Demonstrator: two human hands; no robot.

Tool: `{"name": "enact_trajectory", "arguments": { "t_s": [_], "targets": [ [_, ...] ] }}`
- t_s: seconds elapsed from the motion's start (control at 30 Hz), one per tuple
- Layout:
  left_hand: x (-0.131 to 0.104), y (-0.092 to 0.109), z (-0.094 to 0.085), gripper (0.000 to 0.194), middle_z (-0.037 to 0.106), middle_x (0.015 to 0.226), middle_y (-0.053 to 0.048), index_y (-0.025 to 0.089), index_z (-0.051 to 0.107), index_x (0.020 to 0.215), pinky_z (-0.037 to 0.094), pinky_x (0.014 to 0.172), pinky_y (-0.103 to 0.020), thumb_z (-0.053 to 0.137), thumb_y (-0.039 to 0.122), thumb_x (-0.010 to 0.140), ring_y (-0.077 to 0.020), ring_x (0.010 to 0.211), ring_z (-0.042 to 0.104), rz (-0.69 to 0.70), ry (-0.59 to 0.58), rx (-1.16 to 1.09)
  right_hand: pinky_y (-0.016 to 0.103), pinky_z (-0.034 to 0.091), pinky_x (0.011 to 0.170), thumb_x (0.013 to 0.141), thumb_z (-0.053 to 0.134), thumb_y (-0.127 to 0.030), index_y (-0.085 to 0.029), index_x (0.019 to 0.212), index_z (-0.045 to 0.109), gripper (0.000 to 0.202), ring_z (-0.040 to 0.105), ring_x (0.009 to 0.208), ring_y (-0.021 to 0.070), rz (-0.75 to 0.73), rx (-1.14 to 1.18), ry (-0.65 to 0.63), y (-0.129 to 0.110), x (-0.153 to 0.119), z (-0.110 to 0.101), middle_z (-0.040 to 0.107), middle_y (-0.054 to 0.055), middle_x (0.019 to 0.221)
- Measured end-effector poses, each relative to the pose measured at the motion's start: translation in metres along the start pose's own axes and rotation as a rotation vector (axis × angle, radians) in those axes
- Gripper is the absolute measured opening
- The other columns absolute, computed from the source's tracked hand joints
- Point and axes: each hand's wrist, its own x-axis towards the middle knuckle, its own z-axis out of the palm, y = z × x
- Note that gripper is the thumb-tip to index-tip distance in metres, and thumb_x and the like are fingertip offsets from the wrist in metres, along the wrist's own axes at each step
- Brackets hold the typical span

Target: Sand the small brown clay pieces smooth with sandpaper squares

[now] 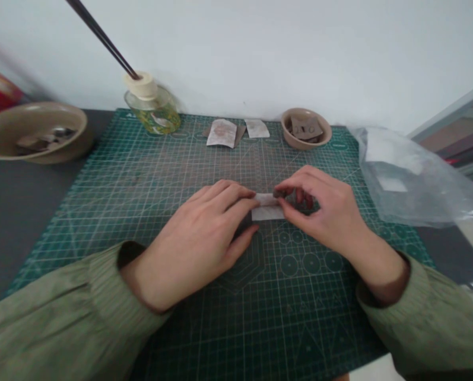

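Observation:
A small white paper strip (267, 212) lies on the green cutting mat (236, 317), between my hands. My left hand (205, 227) rests over its left end, fingertips on the paper and thumb apart from the fingers. My right hand (319, 206) pinches a small dark piece (278, 193) between thumb and forefinger at the strip's right end. What the dark piece is, I cannot make out.
Paper pieces (222, 133) and a white square (256, 128) lie at the mat's back edge. Nearby stand a small bowl (306, 144) with brown pieces and a reed diffuser (155, 114). A larger bowl (62, 153) is at left, a plastic bag (411, 196) at right.

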Motion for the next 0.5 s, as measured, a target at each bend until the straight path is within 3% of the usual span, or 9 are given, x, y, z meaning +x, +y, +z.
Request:
{"name": "enact_trajectory", "arguments": {
  "t_s": [0.13, 0.3, 0.4, 0.5],
  "targets": [
    [0.0003, 0.0002, -0.0001, 0.035, 0.074, 0.136, -0.015, 0.014, 0.073, 0.137, 0.059, 0.112, -0.062, 0.066, 0.027, 0.105, -0.0372, 0.129, 0.068, 0.008, -0.019, 0.020, 0.035, 0.054, 0.078, 0.099, 0.077, -0.018, -0.019, 0.115, 0.076, 0.015, 0.072, 0.089, 0.0216, -0.025, -0.037, -0.146, 0.0039, -0.0022, 0.0011, 0.075, 0.006, 0.105],
    [0.0015, -0.0002, -0.0008, 0.035, 0.075, 0.136, -0.015, 0.015, 0.074, 0.138, 0.060, 0.110, -0.062, 0.066, 0.027, 0.105, -0.0372, 0.126, 0.069, 0.020, -0.017, 0.030, 0.034, 0.053, 0.080, 0.104, 0.078, -0.022, -0.019, 0.127, 0.075, 0.023, 0.071, 0.095, 0.0211, -0.032, 0.041, -0.238, 0.0067, -0.0040, -0.0023, 0.074, 0.005, 0.107],
    [0.0012, -0.0007, -0.0005, 0.036, 0.074, 0.136, -0.015, 0.015, 0.074, 0.138, 0.059, 0.110, -0.062, 0.066, 0.028, 0.106, -0.0377, 0.127, 0.069, 0.022, -0.024, 0.038, 0.032, 0.049, 0.075, 0.105, 0.077, -0.020, -0.019, 0.121, 0.076, 0.016, 0.068, 0.088, 0.0187, -0.013, 0.022, -0.235, 0.0070, -0.0028, -0.0021, 0.071, 0.003, 0.101],
    [0.0010, -0.0010, -0.0004, 0.036, 0.074, 0.136, -0.015, 0.016, 0.074, 0.138, 0.059, 0.110, -0.062, 0.065, 0.030, 0.106, -0.0381, 0.128, 0.069, 0.013, -0.038, 0.040, 0.032, 0.044, 0.069, 0.099, 0.087, -0.034, -0.018, 0.108, 0.075, 0.022, 0.061, 0.077, 0.0168, 0.032, -0.007, -0.181, 0.0056, -0.0011, -0.0015, 0.066, 0.000, 0.090]
  ]
}}
